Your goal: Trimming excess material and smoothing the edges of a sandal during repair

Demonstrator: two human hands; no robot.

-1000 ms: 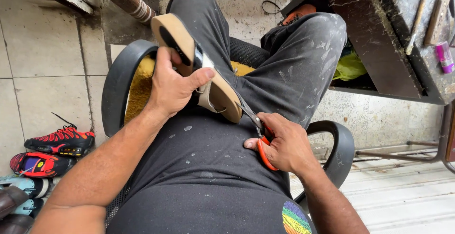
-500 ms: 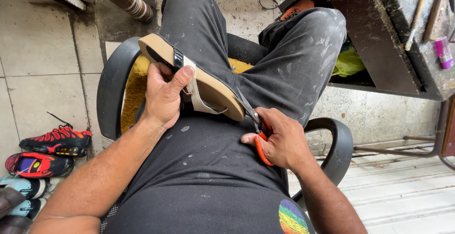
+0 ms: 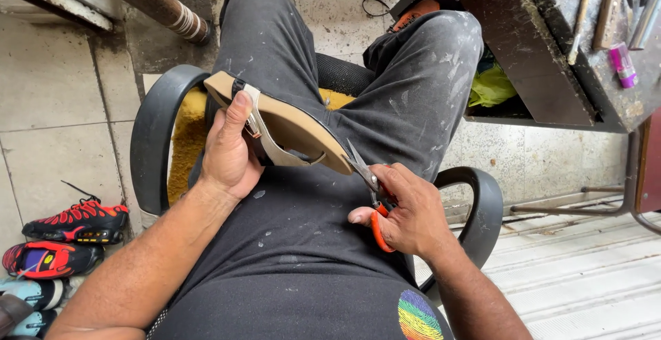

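left hand (image 3: pixel 231 150) grips tan sandal (image 3: pixel 289 128) over the lap, sole edge up. right hand (image 3: pixel 406 209) clenched on orange-handled scissors (image 3: pixel 368 188), blades touching the sandal's lower end. seated in black chair (image 3: pixel 148 140).

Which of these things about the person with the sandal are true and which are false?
1. The left hand holds a tan sandal. True.
2. The right hand holds a hammer. False: it holds orange-handled scissors.
3. The scissor blades are at the edge of the sandal's sole. True.
4. The person stands at a table. False: the person sits in a black chair.
5. Red and black sneakers lie on the floor at the left. True.
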